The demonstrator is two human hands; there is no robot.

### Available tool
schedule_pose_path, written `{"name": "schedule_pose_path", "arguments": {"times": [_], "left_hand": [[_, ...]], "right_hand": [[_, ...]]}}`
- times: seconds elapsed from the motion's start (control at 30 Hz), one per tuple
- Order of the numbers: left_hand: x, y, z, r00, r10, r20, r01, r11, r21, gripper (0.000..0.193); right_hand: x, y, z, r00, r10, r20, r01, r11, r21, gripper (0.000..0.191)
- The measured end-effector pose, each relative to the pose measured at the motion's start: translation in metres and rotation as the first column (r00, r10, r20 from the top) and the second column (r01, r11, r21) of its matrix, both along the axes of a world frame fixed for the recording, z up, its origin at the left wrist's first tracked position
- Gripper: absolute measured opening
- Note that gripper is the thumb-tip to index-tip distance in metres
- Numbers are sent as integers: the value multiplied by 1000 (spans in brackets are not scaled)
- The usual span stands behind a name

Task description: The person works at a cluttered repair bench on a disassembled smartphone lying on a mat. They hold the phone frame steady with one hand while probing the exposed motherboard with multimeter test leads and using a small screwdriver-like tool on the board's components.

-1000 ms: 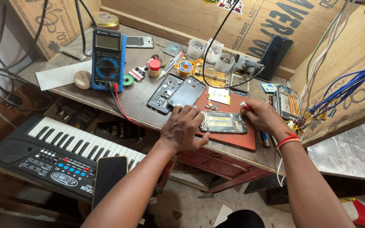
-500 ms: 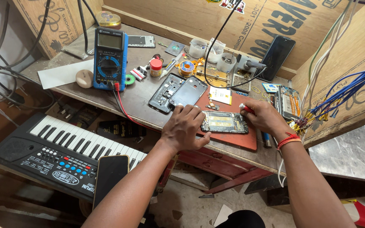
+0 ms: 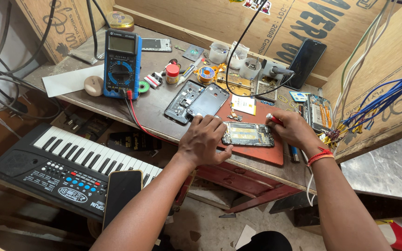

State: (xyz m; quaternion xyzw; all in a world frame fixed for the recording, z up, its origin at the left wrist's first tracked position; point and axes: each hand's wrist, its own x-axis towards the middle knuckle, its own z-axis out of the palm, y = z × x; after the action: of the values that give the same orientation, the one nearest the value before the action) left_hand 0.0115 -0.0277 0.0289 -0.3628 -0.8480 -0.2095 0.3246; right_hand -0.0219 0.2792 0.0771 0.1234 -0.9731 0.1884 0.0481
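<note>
An opened phone body (image 3: 248,135) with its circuit board showing lies on a red mat (image 3: 264,152) near the bench's front edge. My left hand (image 3: 205,139) rests flat on the bench, fingers pressing the phone's left end. My right hand (image 3: 293,128) sits at the phone's right end and grips a small red-and-white tool (image 3: 273,119) pointed at the board. A second opened phone frame and a dark back cover (image 3: 196,101) lie just beyond my left hand.
A blue multimeter (image 3: 122,62) with a red lead stands at the left. Small cups, a solder spool (image 3: 205,74), a red-capped bottle (image 3: 172,73) and a black phone (image 3: 305,62) line the back. Coloured wires (image 3: 378,104) hang at right. A toy keyboard (image 3: 70,165) with a phone (image 3: 122,189) sits below.
Both hands stay on the opened phone in nearly the same place; only slight shifts of the view show.
</note>
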Motion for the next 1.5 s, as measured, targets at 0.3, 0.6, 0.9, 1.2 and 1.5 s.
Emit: {"name": "schedule_pose_path", "arguments": {"times": [0.3, 0.6, 0.9, 1.2, 1.5], "left_hand": [[0, -1, -2, 1000, -3, -28, 4, 1000, 19, 50], [0, -1, -2, 1000, 2, -10, -2, 1000, 3, 49], [0, -1, -1, 1000, 8, -18, -8, 1000, 1, 49], [0, 0, -1, 999, 0, -37, 0, 1000, 18, 49], [0, -2, -1, 1000, 2, -18, -2, 1000, 16, 47]], "right_hand": [[6, -5, 2, 999, -37, 8, 37, 999, 0, 24], [3, -10, 4, 1000, 3, -3, -3, 998, 64, 23], [3, -10, 3, 999, -28, 16, 27, 999, 41, 23], [-1, -5, -1, 1000, 0, 1, 0, 1000, 21, 23], [-7, -4, -5, 999, -9, 43, 10, 1000, -24, 23]]}}
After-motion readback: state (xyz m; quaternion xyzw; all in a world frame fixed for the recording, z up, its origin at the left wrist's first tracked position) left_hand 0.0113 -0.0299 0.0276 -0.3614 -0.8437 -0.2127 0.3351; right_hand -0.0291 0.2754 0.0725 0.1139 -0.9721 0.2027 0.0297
